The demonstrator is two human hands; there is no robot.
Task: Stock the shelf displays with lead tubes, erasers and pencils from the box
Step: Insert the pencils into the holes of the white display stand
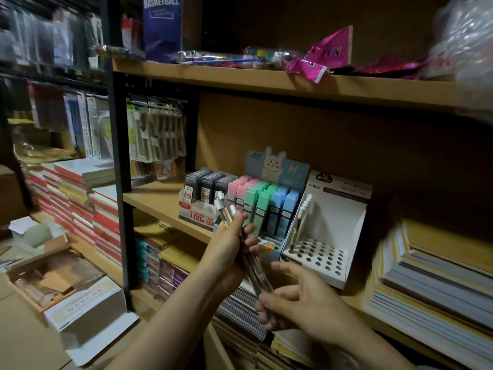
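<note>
Holding slim clear-barrelled pencils (pixel 241 244) beside white perforated cardboard display (pixel 324 244).
Left hand (pixel 229 252) grips the bundle; right hand (pixel 296 300) pinches lower ends. Light, stiff, slippery: grip mid-barrel.

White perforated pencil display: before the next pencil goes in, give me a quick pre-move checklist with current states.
1. Free holes in the white perforated pencil display: ok, most are empty.
2. Pencils already placed, the white-capped row at its left edge: ok, standing.
3. Left hand gripping the bundle of clear-barrelled pencils: ok.
4. Right hand pinching one pencil's lower end: ok, though whether it is free of the bundle, cannot tell.
5. Pastel lead-tube display with rabbit card beside the route: ok, tubes upright.
</note>
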